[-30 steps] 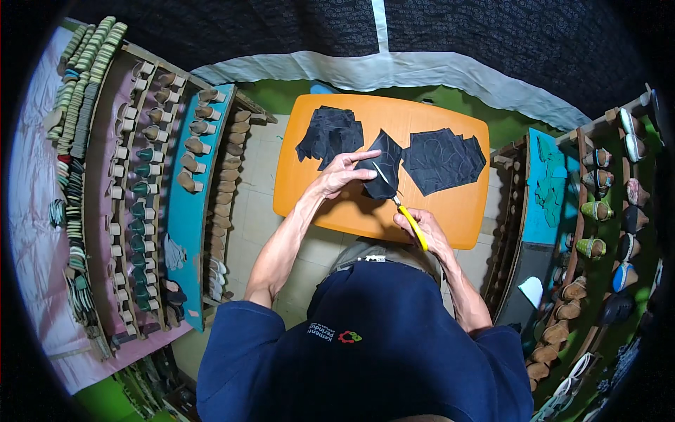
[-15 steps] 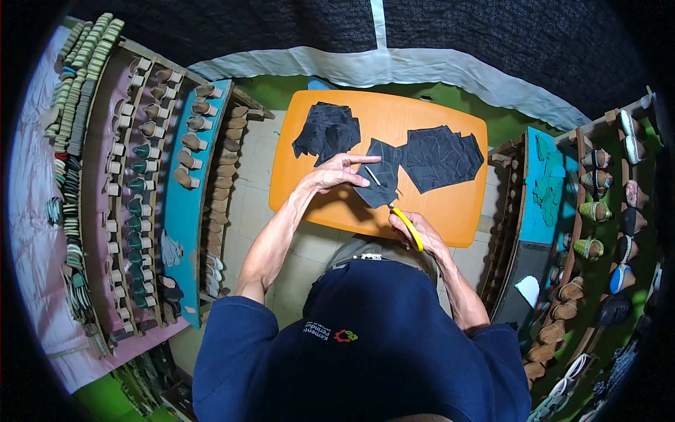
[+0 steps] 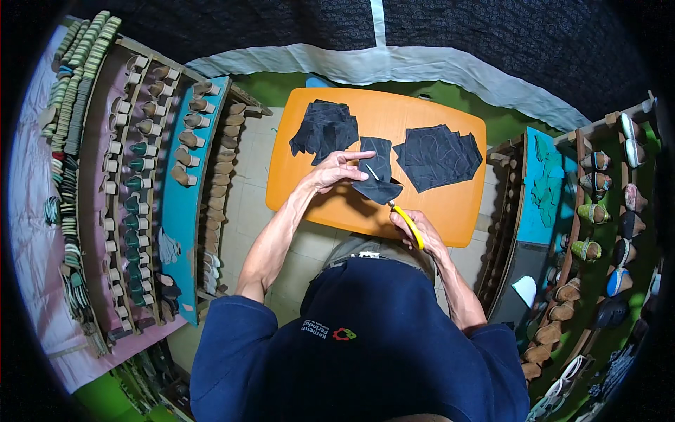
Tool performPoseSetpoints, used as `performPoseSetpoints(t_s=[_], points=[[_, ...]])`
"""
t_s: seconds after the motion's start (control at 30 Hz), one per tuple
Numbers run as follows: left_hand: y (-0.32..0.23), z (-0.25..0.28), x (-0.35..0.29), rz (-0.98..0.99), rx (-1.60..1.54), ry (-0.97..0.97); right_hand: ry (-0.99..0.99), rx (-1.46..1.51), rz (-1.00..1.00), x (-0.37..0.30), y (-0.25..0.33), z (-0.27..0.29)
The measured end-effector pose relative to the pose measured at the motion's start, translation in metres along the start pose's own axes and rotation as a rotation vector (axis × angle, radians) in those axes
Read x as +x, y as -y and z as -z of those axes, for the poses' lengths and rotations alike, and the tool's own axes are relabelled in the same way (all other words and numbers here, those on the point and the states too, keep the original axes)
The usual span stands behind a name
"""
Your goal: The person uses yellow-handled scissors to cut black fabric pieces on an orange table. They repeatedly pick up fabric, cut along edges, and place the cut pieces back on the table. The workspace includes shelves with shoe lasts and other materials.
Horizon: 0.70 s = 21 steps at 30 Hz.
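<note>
Scissors (image 3: 409, 226) with yellow handles sit in the right hand (image 3: 424, 233), whose fingers are curled closed around the grips; how far the blades part cannot be told, only a pale sliver of one showing against the black piece (image 3: 377, 149). That piece is held over the middle of the orange desk (image 3: 309, 209), between the left pile (image 3: 325, 130) and the right pile (image 3: 443, 158) of similar black material. The left hand (image 3: 336, 172) seems to grip the piece's left edge, thumb and forefinger spread apart on top, the other fingers mostly out of sight. Because that thumb rests just beside the visible blade, a careless closing could nick it; and the thin, limp-looking material, if held slackly, could fold between the blades and leave a ragged edge
</note>
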<state>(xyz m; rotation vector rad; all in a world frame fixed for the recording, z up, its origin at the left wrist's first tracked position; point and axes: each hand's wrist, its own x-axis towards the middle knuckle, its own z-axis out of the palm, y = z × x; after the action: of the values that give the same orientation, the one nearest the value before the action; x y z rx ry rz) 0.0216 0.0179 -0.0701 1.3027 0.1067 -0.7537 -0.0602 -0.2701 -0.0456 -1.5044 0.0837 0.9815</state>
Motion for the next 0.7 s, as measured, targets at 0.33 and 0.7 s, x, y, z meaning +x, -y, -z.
performPoseSetpoints(t_s=[0.33,0.7], points=[[0.009,-0.001,0.000,-0.068,-0.140,-0.053,-0.004,0.108,0.011,0.002,-0.008,-0.003],[-0.003,-0.014,-0.007,-0.067,-0.173,-0.142,-0.013,0.140,0.019,-0.001,-0.009,-0.006]])
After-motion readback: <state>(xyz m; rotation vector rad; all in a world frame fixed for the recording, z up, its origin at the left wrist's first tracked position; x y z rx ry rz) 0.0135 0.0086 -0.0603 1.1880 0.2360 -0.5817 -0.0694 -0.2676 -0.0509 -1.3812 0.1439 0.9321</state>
